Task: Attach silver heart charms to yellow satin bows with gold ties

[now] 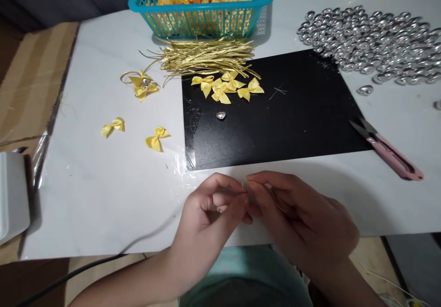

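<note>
My left hand (210, 215) and my right hand (303, 219) meet at the near edge of the white table (103, 196), fingertips pinched together. Between them a thin gold wire tie (245, 185) pokes up; a small silver piece seems to sit in the left fingers, mostly hidden. Beyond the hands lies a black mat (292, 114) with a few yellow ribbon bows (227, 87) and one silver heart bead (221, 115) on it. A bundle of gold wire ties (206, 56) lies at the mat's far left corner.
A teal basket (203, 19) full of yellow bows stands at the back. A heap of silver beads (372, 45) covers the far right. Pink thread snips (389, 150) lie right of the mat. Loose bows (157, 138) and a finished bow (143, 85) lie left. Cardboard (31, 82) lines the left edge.
</note>
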{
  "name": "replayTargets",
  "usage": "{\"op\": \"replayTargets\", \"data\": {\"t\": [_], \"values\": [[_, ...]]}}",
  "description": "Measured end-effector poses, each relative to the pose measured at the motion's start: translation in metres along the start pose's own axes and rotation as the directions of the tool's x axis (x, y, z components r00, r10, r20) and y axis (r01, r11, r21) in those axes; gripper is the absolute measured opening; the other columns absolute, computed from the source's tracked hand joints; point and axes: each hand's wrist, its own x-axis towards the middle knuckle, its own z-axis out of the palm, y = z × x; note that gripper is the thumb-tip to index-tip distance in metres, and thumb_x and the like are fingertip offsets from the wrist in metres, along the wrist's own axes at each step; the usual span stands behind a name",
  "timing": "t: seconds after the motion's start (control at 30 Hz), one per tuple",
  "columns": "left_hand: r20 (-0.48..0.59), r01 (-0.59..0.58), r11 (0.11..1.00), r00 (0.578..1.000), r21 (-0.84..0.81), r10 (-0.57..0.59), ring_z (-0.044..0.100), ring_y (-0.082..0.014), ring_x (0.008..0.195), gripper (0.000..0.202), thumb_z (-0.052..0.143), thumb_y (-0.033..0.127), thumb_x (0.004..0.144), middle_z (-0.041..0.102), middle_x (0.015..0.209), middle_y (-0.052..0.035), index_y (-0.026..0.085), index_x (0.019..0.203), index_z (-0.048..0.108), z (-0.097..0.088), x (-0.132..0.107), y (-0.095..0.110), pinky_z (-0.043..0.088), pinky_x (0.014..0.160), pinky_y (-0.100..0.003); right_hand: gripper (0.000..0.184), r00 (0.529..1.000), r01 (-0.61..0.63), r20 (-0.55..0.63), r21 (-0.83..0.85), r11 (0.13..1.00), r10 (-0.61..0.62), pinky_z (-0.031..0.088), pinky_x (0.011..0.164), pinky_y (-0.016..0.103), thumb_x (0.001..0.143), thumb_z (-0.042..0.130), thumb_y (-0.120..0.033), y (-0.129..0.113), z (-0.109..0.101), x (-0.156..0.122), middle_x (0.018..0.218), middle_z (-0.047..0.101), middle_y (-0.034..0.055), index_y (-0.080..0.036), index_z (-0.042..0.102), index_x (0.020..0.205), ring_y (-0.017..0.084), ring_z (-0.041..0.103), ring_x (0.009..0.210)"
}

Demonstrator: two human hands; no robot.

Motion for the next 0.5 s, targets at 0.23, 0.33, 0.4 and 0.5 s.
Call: {"op": "replayTargets", "data": {"t": [0.23,0.33,0.4,0.5], "values": [[0.001,-0.003,1.000,1.000,-0.013,0.003,0.064,-0.0053,0.060,0.025,0.059,0.013,0.084,0.059,0.073,0.0015,0.016,0.059,0.064,0.0005,0.0001,0.0005,0.055,0.057,-0.011,0.009,0.999,0.035,0.005,-0.061,0.998,-0.034,0.037,0.034,0.019,0.089,0.055,-0.021,-0.0006,0.0005,-0.0011,0.053,0.067,-0.0069,-0.026,0.059,0.094,0.009,0.061,0.039],[-0.003,-0.006,1.000,1.000,0.004,0.006,0.063,-0.0052,0.059,0.026,0.059,0.013,0.083,0.058,0.074,0.0013,0.016,0.058,0.065,0.0005,-0.0010,0.0005,0.055,0.057,-0.011,0.008,0.999,0.052,0.001,-0.089,0.995,-0.052,0.034,0.033,0.020,0.089,0.055,-0.020,-0.0002,0.0007,-0.0009,0.052,0.065,-0.0069,-0.026,0.059,0.094,0.009,0.059,0.037],[-0.005,-0.009,1.000,1.000,0.018,0.009,0.064,-0.0055,0.059,0.026,0.059,0.013,0.084,0.058,0.074,0.0009,0.016,0.059,0.065,0.0005,-0.0012,0.0005,0.055,0.057,-0.011,0.009,0.998,0.067,0.004,-0.099,0.993,-0.067,0.030,0.031,0.021,0.089,0.055,-0.020,0.0005,0.0008,-0.0007,0.050,0.064,-0.0074,-0.026,0.059,0.094,0.008,0.056,0.034],[-0.006,-0.013,1.000,1.000,0.022,0.013,0.064,-0.0058,0.059,0.026,0.059,0.011,0.083,0.058,0.075,0.0008,0.016,0.059,0.067,0.0006,-0.0005,0.0009,0.056,0.056,-0.011,0.009,0.998,0.068,-0.003,-0.114,0.991,-0.068,0.028,0.030,0.023,0.088,0.056,-0.020,0.0010,0.0007,-0.0009,0.046,0.061,-0.0080,-0.027,0.060,0.093,0.008,0.054,0.031]]}}
